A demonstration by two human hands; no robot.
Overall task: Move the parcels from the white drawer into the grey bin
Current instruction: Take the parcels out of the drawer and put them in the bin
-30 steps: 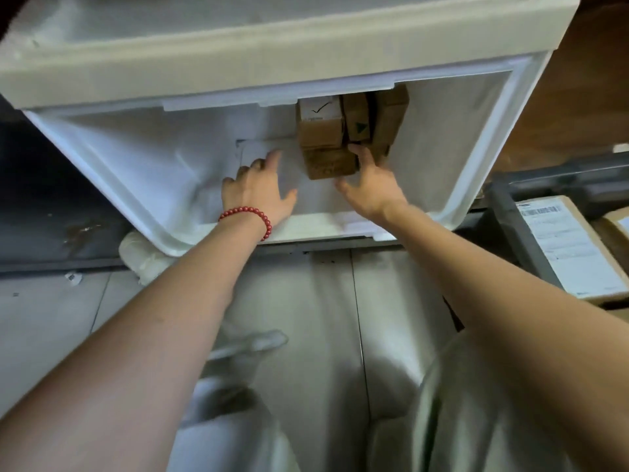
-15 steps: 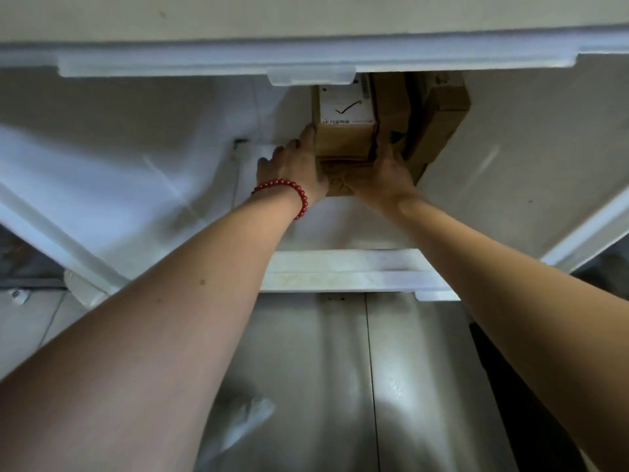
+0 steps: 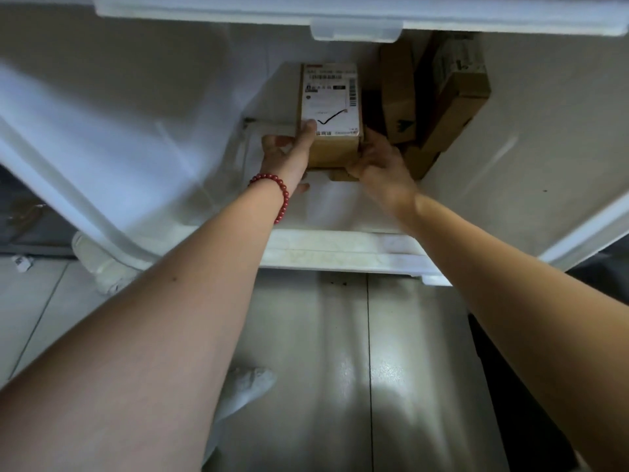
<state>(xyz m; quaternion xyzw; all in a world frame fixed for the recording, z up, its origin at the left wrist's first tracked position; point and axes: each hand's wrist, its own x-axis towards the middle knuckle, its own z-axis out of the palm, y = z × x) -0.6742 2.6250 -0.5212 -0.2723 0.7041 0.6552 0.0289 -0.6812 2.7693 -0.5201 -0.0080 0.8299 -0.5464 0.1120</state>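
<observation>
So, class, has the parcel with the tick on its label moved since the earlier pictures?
Yes. The labelled parcel has come away leftward from the upright parcel it stood against; a dark gap shows.

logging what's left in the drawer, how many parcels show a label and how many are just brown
label showing: 2, held parcel and tilted parcel
no label showing: 2, upright parcel and bottom parcel
total: 4 in view, more may be hidden

labelled parcel [image 3: 329, 107] newly in left hand [image 3: 289, 155] and right hand [image 3: 381, 168]
</observation>
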